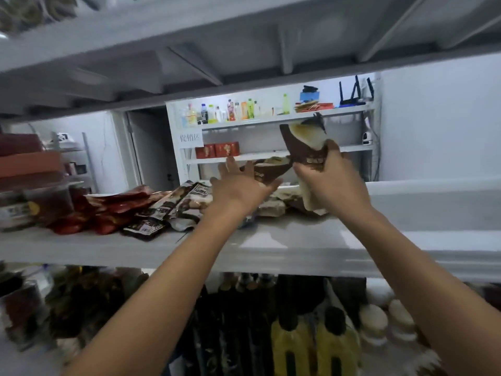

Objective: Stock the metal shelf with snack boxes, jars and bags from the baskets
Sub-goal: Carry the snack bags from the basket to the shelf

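I see right hand [325, 175] gripping brown bag [303, 143] above shelf [298, 240]; left hand [238, 187] spread wide, touching second bag [272, 169].

Bags [162, 210] in a heap on the shelf [298, 240] — boxes [27, 164] at its left end, bottles [292, 335] below it.

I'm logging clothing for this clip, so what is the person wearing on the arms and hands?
Nothing that shows. The left forearm and right forearm are bare as far as the frame's edge, with no sleeve in sight. The left hand and right hand have no gloves, and no watch, bracelet or ring is visible, though the picture is slightly blurred.
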